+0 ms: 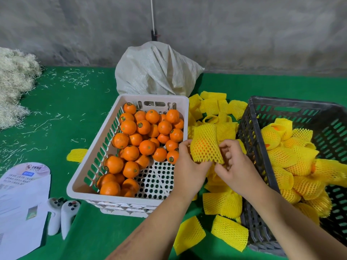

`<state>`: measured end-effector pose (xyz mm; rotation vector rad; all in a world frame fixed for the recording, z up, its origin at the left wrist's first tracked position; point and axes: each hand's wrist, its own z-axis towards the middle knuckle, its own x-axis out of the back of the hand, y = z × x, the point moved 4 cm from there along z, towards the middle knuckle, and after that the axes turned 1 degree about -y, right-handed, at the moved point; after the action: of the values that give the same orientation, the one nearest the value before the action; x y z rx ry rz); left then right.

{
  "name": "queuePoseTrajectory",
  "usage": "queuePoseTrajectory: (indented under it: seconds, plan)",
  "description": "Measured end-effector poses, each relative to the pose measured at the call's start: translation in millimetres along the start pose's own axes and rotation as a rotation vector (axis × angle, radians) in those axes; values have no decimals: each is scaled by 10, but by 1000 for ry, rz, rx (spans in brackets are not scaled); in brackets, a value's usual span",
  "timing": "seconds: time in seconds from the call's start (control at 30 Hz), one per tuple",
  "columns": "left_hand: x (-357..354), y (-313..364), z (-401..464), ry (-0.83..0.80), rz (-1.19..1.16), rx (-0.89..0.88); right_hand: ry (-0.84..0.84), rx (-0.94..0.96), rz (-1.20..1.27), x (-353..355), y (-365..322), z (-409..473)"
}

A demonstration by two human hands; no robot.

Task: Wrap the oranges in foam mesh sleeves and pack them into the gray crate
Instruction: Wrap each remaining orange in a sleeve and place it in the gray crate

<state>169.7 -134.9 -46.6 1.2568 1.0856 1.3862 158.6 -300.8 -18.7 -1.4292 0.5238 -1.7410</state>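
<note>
Green worktop [78,102] carries white crate [97,156], gray crate [257,166], loose yellow sleeves [221,203], white sack [155,72], straw pile [15,81], papers [20,203], two controllers [62,214].

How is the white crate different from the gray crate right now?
The white crate holds bare oranges; the gray crate holds oranges wrapped in yellow foam sleeves. The white crate sits left of both hands, the gray crate right. Both are perforated plastic on green matting.

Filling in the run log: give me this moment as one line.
step: sleeving orange | left hand: holds foam mesh sleeve | right hand: pulls sleeve edge | orange: inside sleeve | gray crate: holds wrapped oranges | white crate: bare oranges left
</note>
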Motion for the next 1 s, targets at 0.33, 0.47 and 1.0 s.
queuePoseTrajectory:
  seconds: [0.33, 0.47, 1.0]
  plan:
    - [-1, -22, -3, -50, -53, -103, -33, -26, -93, -2, 43, -3]
    - [58, -58, 25, 19, -113, -107, -112, -139, 87, -41, 43, -5]
    - [-120, 53, -72, -339, 298, -187, -1, -433, 350, 41, 28, 54]
